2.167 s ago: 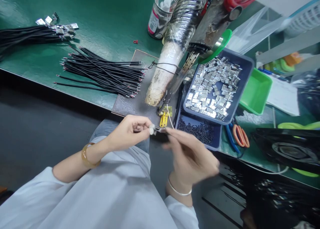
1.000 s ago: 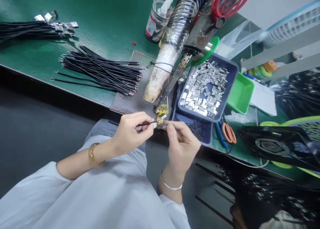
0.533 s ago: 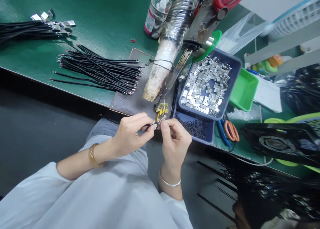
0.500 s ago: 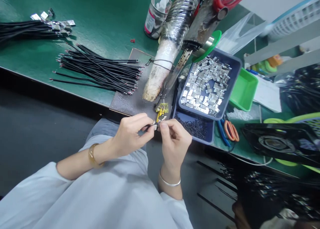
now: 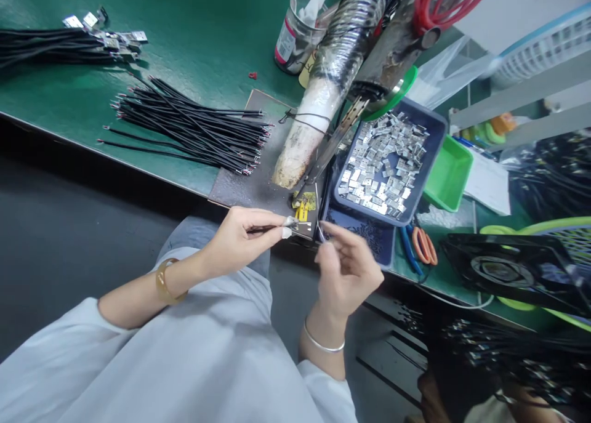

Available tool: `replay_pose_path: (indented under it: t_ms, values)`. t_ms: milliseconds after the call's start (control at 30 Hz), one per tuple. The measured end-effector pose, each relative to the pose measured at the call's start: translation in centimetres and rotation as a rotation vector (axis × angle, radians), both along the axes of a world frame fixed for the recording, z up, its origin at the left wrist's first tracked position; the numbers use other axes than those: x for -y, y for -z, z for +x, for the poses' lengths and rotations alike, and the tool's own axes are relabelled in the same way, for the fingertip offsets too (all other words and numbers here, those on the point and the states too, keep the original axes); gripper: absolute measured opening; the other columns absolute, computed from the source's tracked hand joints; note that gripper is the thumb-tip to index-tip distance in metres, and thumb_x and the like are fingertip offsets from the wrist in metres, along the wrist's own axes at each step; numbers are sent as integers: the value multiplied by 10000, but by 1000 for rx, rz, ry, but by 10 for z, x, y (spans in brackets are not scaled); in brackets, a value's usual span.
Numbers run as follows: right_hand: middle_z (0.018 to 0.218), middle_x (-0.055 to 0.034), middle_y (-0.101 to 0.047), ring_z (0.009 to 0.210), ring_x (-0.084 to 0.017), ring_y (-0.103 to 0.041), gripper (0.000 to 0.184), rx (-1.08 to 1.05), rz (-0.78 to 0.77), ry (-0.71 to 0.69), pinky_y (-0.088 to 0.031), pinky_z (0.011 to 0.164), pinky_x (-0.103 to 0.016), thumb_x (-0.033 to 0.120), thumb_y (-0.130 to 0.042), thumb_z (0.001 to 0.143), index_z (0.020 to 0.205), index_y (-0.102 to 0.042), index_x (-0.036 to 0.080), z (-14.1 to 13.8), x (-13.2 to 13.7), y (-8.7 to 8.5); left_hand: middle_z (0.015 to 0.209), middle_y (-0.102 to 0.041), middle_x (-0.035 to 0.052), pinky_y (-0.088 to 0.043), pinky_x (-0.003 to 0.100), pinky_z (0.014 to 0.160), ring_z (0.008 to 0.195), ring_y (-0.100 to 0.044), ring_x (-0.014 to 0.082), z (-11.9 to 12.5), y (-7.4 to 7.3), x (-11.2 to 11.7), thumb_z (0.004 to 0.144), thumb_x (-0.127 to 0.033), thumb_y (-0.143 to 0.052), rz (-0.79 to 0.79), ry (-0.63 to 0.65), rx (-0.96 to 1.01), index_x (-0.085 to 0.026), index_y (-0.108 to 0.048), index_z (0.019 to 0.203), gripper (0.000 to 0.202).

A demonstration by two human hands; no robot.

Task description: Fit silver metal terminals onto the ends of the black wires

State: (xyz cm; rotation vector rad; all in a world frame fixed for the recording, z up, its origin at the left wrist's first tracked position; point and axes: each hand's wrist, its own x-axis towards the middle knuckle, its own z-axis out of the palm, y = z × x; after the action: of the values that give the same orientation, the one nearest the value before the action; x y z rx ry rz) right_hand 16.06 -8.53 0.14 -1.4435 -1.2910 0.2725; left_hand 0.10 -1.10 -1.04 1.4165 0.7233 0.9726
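Note:
My left hand [image 5: 252, 232] is closed in a pinch on a black cable [image 5: 261, 229]. Small pale metal parts [image 5: 303, 226] show just beyond its fingertips, too small to make out fully. To the right, my right hand [image 5: 344, 260] is slightly blurred, thumb and index finger apart. A thin silvery wire [image 5: 319, 223] runs down between those fingertips; I see no firm grip on it. A yellow piece [image 5: 301, 211] sits just beyond my left fingertips, under the tip of a slanted metal tool [image 5: 323, 155].
Cut black cables [image 5: 194, 127] lie on the green table [image 5: 207, 29]. Cables with metal connectors [image 5: 111, 40] are at far left. A wrapped duct [image 5: 314, 103] slants overhead. A tray [image 5: 436, 124] of metal shells overlaps another tray [image 5: 390, 244]. Orange-handled scissors [image 5: 425, 246] lie right.
My right hand has moved right, away from my left hand, and its thumb and index finger have parted. My left hand keeps its pinch on the cable. The view has shifted slightly.

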Motion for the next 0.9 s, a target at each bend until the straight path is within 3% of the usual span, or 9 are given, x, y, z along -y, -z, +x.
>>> replay_pose_path:
  t_ms: [100, 167, 300, 400, 567, 900]
  values:
    - [618, 89, -631, 379, -61, -462, 206, -120, 134, 44, -358, 399, -183, 178, -585, 953, 1143, -628, 244, -3, 0, -3, 705, -717, 51, -440, 182, 517, 612, -591, 109, 1, 1, -1, 828, -179, -682, -19, -72, 5, -115, -802, 779, 145]
    - [759, 56, -745, 409, -61, -561, 204, -70, 146, 91, -434, 413, -178, 138, -587, 961, 1133, -615, 244, -5, 1, -3, 676, -680, 33, -413, 173, 501, 588, -551, 91, 2, 2, -2, 829, -160, -667, 0, -96, -2, -113, -788, 763, 145]
    - [944, -4, -803, 767, -159, -787, 177, 179, 128, 84, -644, 674, -262, 89, -692, 900, 1014, -672, 223, -11, -2, 5, 604, -544, -17, -339, 185, 477, 532, -426, 64, 5, 5, -4, 859, -139, -635, 150, -148, -77, -110, -758, 748, 168]
    - [1014, -30, -803, 858, -175, -794, 148, 273, 92, 16, -658, 717, -266, 102, -711, 888, 967, -680, 223, -13, -9, 13, 582, -474, -42, -317, 197, 491, 525, -392, 60, 8, 7, -5, 866, -100, -618, 299, -191, -131, -116, -732, 731, 178]
    - [1000, -29, -800, 816, -143, -784, 101, 191, 63, 1, -650, 698, -227, 125, -694, 900, 909, -664, 221, -14, -22, 18, 571, -401, -67, -292, 208, 495, 512, -367, 58, 12, 7, -10, 851, -59, -627, 411, -263, -175, -126, -709, 723, 166]
    - [956, -35, -796, 886, -184, -782, 78, 227, 82, 23, -648, 705, -286, 154, -694, 907, 896, -686, 231, -15, -29, 14, 576, -498, -48, -326, 211, 502, 508, -394, 70, 12, 3, -15, 865, -92, -604, 481, -295, -199, -145, -717, 770, 157]
